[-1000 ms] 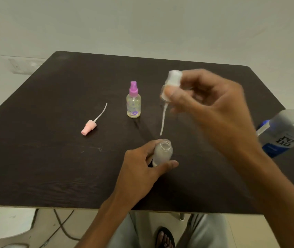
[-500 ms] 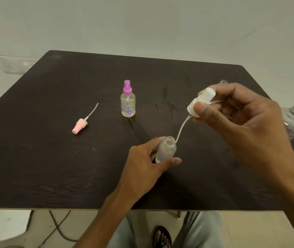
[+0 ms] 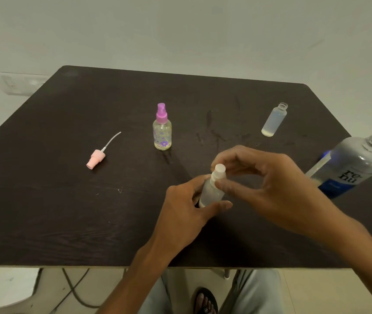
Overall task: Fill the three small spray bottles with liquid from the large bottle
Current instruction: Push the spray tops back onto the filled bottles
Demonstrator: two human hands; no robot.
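Observation:
My left hand (image 3: 185,211) grips a small frosted spray bottle (image 3: 212,192) standing on the dark table (image 3: 67,211). My right hand (image 3: 268,186) pinches the white spray cap (image 3: 218,172), which sits on that bottle's neck. A flowered bottle with a purple spray cap (image 3: 162,130) stands behind them. An uncapped small clear bottle (image 3: 274,120) holding liquid stands at the back right. The large clear bottle with a blue label (image 3: 350,166) stands uncapped at the right edge.
A loose pink spray cap with its tube (image 3: 100,152) lies on the table's left half. Wet smears (image 3: 216,134) mark the tabletop between the bottles. Below the front edge are my knees, a sandalled foot (image 3: 204,300) and cables on the floor.
My right hand brought the white spray cap down from the air, fed its tube into the frosted bottle and set it on the neck. My left hand kept gripping the bottle.

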